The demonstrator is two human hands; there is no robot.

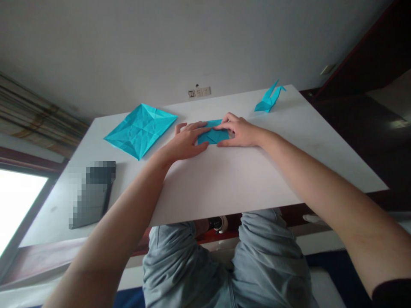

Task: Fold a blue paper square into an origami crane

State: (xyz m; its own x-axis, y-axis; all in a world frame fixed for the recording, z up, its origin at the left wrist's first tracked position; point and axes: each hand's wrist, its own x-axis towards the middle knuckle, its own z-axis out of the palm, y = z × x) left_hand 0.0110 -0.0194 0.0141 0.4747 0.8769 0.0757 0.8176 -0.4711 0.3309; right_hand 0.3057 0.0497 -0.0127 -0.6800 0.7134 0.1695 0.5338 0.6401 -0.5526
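A small folded sheet of turquoise origami paper (213,136) lies on the white table between my hands. My left hand (191,139) holds down its left side, fingers stretched over the top and thumb along the near edge. From the right, my right hand (239,130) grips the same paper, index finger bent onto its upper face and thumb by the near corner. Diagonal fold lines cross the paper's face; parts of both ends are hidden under my fingers.
A creased, opened-out turquoise sheet (143,129) lies left of my hands. At the back right stands a folded paper crane (268,100). A dark, pixelated device (93,196) rests on the left of the white table (231,184). Wall sockets (199,92) sit behind the table.
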